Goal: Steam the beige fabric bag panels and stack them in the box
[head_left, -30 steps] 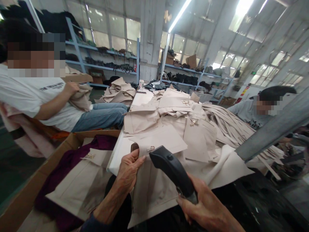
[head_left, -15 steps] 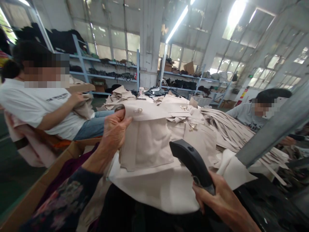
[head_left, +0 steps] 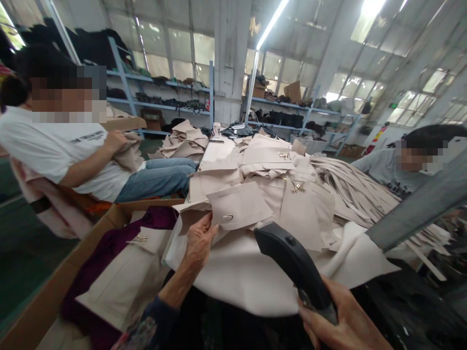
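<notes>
My left hand (head_left: 200, 238) pinches the lower left corner of a beige bag flap (head_left: 251, 204), which carries a small metal clasp. That flap lies tilted over other beige pieces at the near edge of the pile. My right hand (head_left: 335, 311) grips a black curved handheld tool (head_left: 292, 257). Its blunt front end points up and left, close to the flap's lower right edge; whether they touch I cannot tell. A wide pale sheet (head_left: 248, 277) hangs over the near table edge beneath both hands.
At left, a cardboard box (head_left: 44, 291) holds purple cloth (head_left: 98, 257) and a beige piece with metal fittings (head_left: 127, 277). Beige strips (head_left: 357, 184) lie at right near a slanted metal post (head_left: 419, 199). Co-workers sit left (head_left: 73, 150) and right (head_left: 386, 165).
My left hand has come lower and to the right. The flap it pinches is lower, and the pocketed panel no longer hangs below it. The box's contents are more exposed. My right hand keeps the tool.
</notes>
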